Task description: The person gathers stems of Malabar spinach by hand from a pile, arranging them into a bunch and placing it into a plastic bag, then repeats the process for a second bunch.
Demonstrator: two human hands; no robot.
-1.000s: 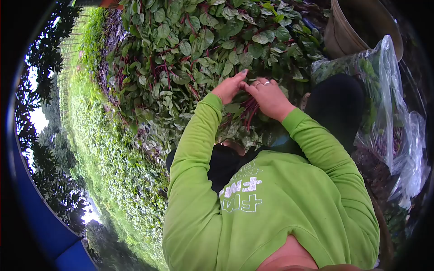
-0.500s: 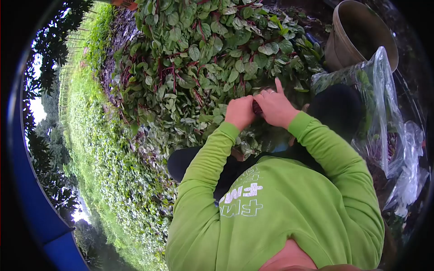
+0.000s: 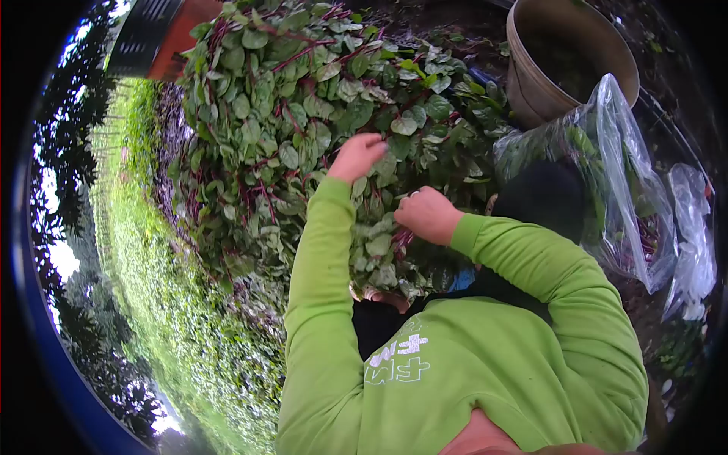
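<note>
My right hand point(image 3: 428, 216), with a ring on one finger, is closed round a bunch of leafy greens point(image 3: 375, 244). Its dark red stems point(image 3: 402, 240) show just under the fist, and the leaves hang toward my lap. Farther forward and to the left, my left hand point(image 3: 359, 157) is over the large heap of red-stemmed leafy greens point(image 3: 288, 114). Its fingers are drawn together and partly blurred at the tips; I cannot tell what, if anything, is between them. The two hands are apart.
A brown bucket point(image 3: 523, 83) lies tipped at the far right. Beside my right knee is a clear plastic bag point(image 3: 622, 167) with greens in it, and more crumpled plastic point(image 3: 690, 235) lies beyond. An orange and black crate point(image 3: 163, 38) stands at the far left.
My hands were together at the red stems; now they are apart. The left has moved forward and left over the heap, while the right has come down and slightly left with the bunch.
</note>
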